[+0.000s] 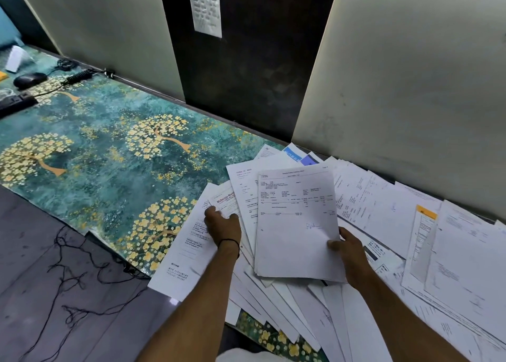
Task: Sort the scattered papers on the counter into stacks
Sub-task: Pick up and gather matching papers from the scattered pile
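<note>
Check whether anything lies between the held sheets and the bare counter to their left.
The left hand and loose white papers under it lie between the white printed sheets pinched by the right hand and the bare teal flower-patterned counter; nothing else visible.

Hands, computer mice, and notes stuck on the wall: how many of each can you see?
Hands: 2, the left hand on the loose papers, the right hand holding a stack of papers
Computer mouse: 1
Note on the wall: 1
Total: 4
</note>
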